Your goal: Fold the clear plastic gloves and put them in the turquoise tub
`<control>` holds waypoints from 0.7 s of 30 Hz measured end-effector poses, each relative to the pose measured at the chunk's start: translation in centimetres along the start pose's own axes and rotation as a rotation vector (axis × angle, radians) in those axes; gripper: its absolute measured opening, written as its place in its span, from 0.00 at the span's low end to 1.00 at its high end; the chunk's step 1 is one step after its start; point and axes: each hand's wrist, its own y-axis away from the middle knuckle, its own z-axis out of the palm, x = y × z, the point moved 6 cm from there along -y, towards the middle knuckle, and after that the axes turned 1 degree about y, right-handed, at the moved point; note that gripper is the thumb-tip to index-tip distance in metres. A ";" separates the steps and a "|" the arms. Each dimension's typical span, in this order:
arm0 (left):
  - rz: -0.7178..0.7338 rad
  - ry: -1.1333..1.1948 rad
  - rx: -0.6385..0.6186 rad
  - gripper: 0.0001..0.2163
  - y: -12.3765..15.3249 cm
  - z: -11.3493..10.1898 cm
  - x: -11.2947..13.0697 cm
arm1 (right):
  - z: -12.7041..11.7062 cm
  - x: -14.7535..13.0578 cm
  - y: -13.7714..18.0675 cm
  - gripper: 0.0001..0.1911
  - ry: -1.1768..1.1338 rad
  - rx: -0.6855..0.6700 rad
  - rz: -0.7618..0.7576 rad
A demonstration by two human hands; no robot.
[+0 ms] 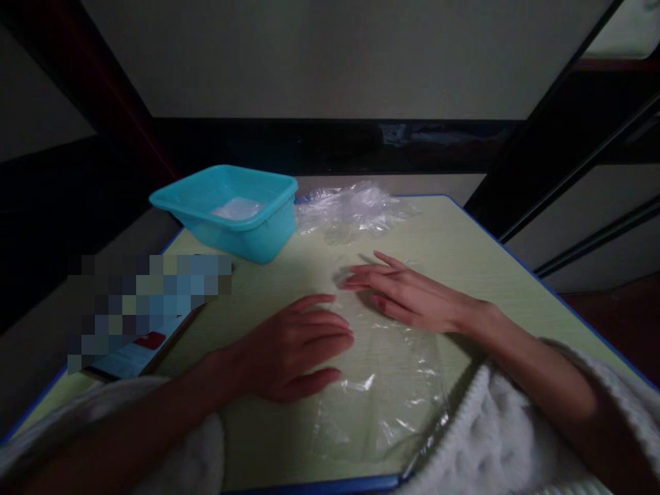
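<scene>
A: What is lying under the hands?

B: A clear plastic bag point(384, 385) is lying flat at the centre of the green table point(464, 247), reaching toward the near edge at 6 o'clock. Judging by its wrinkles and glare, it is thin, very light, limp and slippery; it is likely clinging to the tabletop and creasing at a touch.

A: How are the hands standing?

B: The left hand point(296, 347) is resting palm down, fingers spread and gripping nothing, on the bag's 9 o'clock edge. The right hand point(407, 295) is lying flat too, fingers extended toward 10 o'clock, pressing the bag's far end at 12 o'clock.

A: Where would one take hold?

B: Probably at an edge or corner, pinching lightly; a grasp in the middle would likely only be bunching the film.

A: What is surrounding it?

B: A heap of crumpled clear plastic point(350, 210) is sitting at 12 o'clock near the far edge. A turquoise tub point(232, 213) is standing at 10 o'clock, something pale inside. A blurred flat item with a red patch point(137, 350) is lying at 9 o'clock.
</scene>
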 end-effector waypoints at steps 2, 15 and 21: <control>-0.063 -0.052 0.032 0.09 0.3 -0.4 -1.3 | 0.0 -0.5 0.0 0.19 -0.013 -0.002 -0.023; -0.169 -0.158 -0.152 0.12 1.0 0.4 -3.6 | 0.6 -0.7 0.0 0.16 0.006 -0.031 -0.023; -0.216 -0.147 -0.191 0.12 1.2 0.4 -4.0 | 0.3 0.0 0.1 0.15 0.084 0.027 0.030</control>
